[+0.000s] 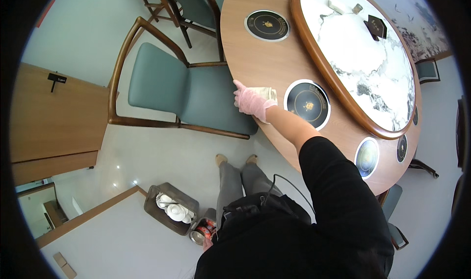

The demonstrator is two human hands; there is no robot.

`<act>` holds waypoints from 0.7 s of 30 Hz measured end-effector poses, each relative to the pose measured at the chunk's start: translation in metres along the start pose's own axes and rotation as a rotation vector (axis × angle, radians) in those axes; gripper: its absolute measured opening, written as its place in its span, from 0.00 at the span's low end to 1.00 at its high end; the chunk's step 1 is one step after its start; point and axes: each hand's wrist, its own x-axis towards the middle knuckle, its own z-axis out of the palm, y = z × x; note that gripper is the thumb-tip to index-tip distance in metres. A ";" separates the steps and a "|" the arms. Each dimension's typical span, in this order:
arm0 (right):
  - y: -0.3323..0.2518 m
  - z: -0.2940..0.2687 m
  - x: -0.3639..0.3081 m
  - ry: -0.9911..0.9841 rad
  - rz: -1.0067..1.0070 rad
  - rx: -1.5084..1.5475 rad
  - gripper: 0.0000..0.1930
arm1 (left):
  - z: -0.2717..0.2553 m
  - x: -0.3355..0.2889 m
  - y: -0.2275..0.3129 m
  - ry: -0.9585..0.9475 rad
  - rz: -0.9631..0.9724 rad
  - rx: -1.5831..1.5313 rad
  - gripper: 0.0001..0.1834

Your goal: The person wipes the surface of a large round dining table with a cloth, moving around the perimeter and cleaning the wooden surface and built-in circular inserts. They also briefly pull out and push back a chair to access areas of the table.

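My right hand [252, 102], in a pink glove, is at the near rim of the round wooden table [260, 63]. It is closed on a folded off-white cloth [267, 93], which lies against the tabletop. Just right of the cloth lies a round black place mat [308, 105] with a white rim and a gold emblem. My left hand [208, 243] shows only in small part, low beside my body; its fingers are mostly hidden. Close to it stands a small container [197, 236] with red items inside.
A green-padded wooden chair [162, 78] stands against the table's left side. A raised marble turntable [343, 58] carries a dark sign [376, 27] and small items. More mats ring the table. On the floor, a grey bin [167, 220] holds white dishes. A wooden door [54, 117] is at left.
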 end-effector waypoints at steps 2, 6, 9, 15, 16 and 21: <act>-0.009 -0.039 -0.015 -0.099 -0.071 -0.022 0.14 | 0.006 -0.009 -0.006 0.020 -0.013 -0.013 0.31; -0.058 -0.026 -0.080 -0.080 -0.291 -0.050 0.12 | 0.004 -0.004 0.000 0.018 0.044 -0.002 0.31; -0.100 -0.014 -0.131 -0.005 -0.330 -0.046 0.12 | -0.007 0.002 0.003 0.034 0.092 0.015 0.31; -0.177 0.055 -0.211 -0.010 -0.380 0.263 0.07 | -0.048 0.039 0.029 0.045 0.310 0.105 0.31; -0.188 0.064 -0.224 -0.004 -0.375 0.307 0.07 | -0.055 0.048 0.028 0.060 0.345 0.117 0.31; -0.226 0.080 -0.266 0.015 -0.319 0.502 0.05 | -0.114 0.098 -0.008 0.280 0.461 0.241 0.31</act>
